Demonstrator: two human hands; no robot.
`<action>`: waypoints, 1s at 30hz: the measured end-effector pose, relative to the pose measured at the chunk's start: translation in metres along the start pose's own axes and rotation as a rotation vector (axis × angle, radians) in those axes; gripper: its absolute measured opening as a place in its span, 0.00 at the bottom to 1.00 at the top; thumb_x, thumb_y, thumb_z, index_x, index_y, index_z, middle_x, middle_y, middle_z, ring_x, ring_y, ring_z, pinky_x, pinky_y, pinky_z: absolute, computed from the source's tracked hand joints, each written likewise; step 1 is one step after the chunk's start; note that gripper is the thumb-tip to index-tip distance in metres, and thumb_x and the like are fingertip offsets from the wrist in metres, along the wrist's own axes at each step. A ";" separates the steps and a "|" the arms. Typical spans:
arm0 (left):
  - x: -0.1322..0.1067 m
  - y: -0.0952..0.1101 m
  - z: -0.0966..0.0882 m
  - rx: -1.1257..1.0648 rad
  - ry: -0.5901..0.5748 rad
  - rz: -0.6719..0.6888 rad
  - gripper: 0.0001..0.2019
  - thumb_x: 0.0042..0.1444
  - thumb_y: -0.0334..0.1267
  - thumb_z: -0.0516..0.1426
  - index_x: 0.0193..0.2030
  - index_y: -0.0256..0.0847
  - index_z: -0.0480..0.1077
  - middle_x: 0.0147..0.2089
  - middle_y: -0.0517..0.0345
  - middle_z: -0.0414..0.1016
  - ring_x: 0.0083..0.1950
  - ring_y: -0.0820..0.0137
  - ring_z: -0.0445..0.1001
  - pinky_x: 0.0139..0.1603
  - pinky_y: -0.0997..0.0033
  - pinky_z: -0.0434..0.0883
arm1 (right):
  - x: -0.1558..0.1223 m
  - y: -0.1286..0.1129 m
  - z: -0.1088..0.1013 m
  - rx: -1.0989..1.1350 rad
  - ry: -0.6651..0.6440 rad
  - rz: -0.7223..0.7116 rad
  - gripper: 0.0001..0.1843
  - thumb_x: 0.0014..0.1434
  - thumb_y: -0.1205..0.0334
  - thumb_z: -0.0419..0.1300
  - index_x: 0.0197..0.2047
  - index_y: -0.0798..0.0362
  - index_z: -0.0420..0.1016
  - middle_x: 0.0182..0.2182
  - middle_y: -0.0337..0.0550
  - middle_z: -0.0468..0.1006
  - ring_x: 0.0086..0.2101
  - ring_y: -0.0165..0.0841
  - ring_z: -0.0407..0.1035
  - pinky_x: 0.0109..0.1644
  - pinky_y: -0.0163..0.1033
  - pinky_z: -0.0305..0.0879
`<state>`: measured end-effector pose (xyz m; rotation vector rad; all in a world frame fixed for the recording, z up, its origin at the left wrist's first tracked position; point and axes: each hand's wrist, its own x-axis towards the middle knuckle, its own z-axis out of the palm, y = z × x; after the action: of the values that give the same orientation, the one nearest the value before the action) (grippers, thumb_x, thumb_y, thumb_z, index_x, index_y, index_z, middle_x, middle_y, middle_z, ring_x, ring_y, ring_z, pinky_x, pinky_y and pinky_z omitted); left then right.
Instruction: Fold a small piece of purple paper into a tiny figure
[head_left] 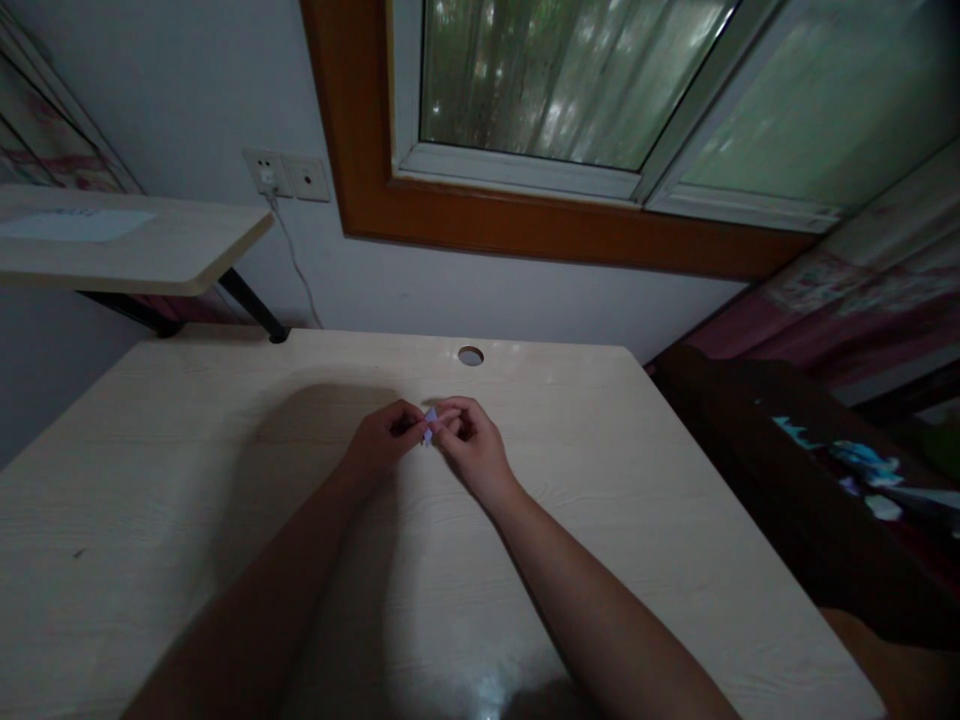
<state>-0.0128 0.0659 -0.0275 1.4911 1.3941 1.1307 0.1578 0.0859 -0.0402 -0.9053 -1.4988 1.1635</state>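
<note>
Between my two hands is a small piece of folded pale purple paper [430, 416], with pointed tips showing above and below the fingers. My left hand [384, 436] pinches its left side between thumb and forefinger. On the other side, my right hand [474, 444] grips it with thumb and fingertips. Fingers cover most of the paper, so its full shape is hidden. Both hands are just over the far middle part of the light wood-grain desk [585, 480].
A raised shelf [225, 240] on black legs stands at the back left, bearing a white sheet [82, 225]. The desk has a round cable hole [471, 356] near its back edge. A dark surface with several small items [862, 462] lies off to the right.
</note>
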 end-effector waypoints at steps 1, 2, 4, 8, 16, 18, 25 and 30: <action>0.000 0.001 0.000 -0.004 0.000 -0.004 0.09 0.53 0.43 0.61 0.34 0.40 0.72 0.29 0.62 0.74 0.31 0.72 0.70 0.35 0.74 0.66 | 0.000 0.000 0.000 -0.002 -0.002 -0.003 0.16 0.58 0.57 0.66 0.49 0.48 0.73 0.34 0.38 0.77 0.26 0.28 0.63 0.32 0.35 0.62; -0.001 0.002 0.000 -0.010 -0.003 -0.006 0.09 0.53 0.43 0.61 0.34 0.40 0.72 0.30 0.62 0.74 0.32 0.72 0.70 0.35 0.74 0.66 | 0.000 0.000 0.000 -0.005 -0.003 -0.007 0.16 0.57 0.57 0.66 0.49 0.48 0.73 0.34 0.38 0.77 0.26 0.28 0.63 0.32 0.35 0.62; -0.001 0.003 0.000 -0.022 -0.011 -0.008 0.09 0.54 0.43 0.61 0.35 0.40 0.73 0.30 0.62 0.74 0.32 0.72 0.71 0.36 0.74 0.66 | 0.001 0.000 0.000 -0.012 -0.001 -0.011 0.17 0.57 0.58 0.66 0.50 0.48 0.73 0.34 0.38 0.77 0.26 0.28 0.63 0.32 0.35 0.62; -0.002 0.002 0.000 -0.034 -0.010 -0.011 0.09 0.54 0.43 0.62 0.34 0.40 0.72 0.30 0.62 0.74 0.32 0.72 0.70 0.35 0.74 0.65 | 0.000 -0.001 -0.001 -0.015 -0.008 -0.019 0.17 0.57 0.58 0.66 0.51 0.47 0.73 0.34 0.38 0.76 0.26 0.27 0.62 0.31 0.35 0.61; 0.000 -0.003 0.001 -0.054 -0.012 -0.002 0.09 0.54 0.44 0.61 0.34 0.40 0.73 0.30 0.61 0.74 0.32 0.72 0.71 0.35 0.73 0.66 | 0.000 0.001 -0.001 0.002 -0.019 -0.023 0.18 0.58 0.58 0.65 0.51 0.46 0.71 0.34 0.37 0.76 0.26 0.28 0.62 0.31 0.35 0.61; 0.000 -0.004 0.000 -0.060 -0.020 0.001 0.09 0.54 0.44 0.62 0.34 0.40 0.73 0.30 0.61 0.74 0.32 0.72 0.71 0.36 0.73 0.67 | 0.000 0.001 -0.001 0.007 -0.019 -0.020 0.18 0.58 0.59 0.66 0.52 0.46 0.70 0.34 0.37 0.76 0.26 0.27 0.62 0.31 0.35 0.61; -0.001 -0.002 0.000 -0.064 -0.019 -0.028 0.11 0.54 0.46 0.62 0.35 0.40 0.74 0.31 0.60 0.76 0.33 0.71 0.72 0.37 0.73 0.68 | 0.001 0.002 -0.001 0.065 -0.003 -0.013 0.20 0.57 0.60 0.66 0.52 0.46 0.70 0.34 0.37 0.76 0.26 0.27 0.62 0.31 0.34 0.60; 0.000 -0.002 0.000 -0.098 -0.013 -0.040 0.11 0.54 0.46 0.62 0.34 0.40 0.75 0.32 0.59 0.77 0.34 0.70 0.74 0.37 0.73 0.69 | 0.002 0.002 -0.002 0.085 -0.002 0.006 0.19 0.57 0.58 0.66 0.51 0.47 0.70 0.35 0.37 0.77 0.25 0.27 0.62 0.30 0.35 0.60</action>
<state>-0.0134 0.0657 -0.0290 1.3933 1.3354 1.1458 0.1589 0.0883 -0.0419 -0.8516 -1.4378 1.2240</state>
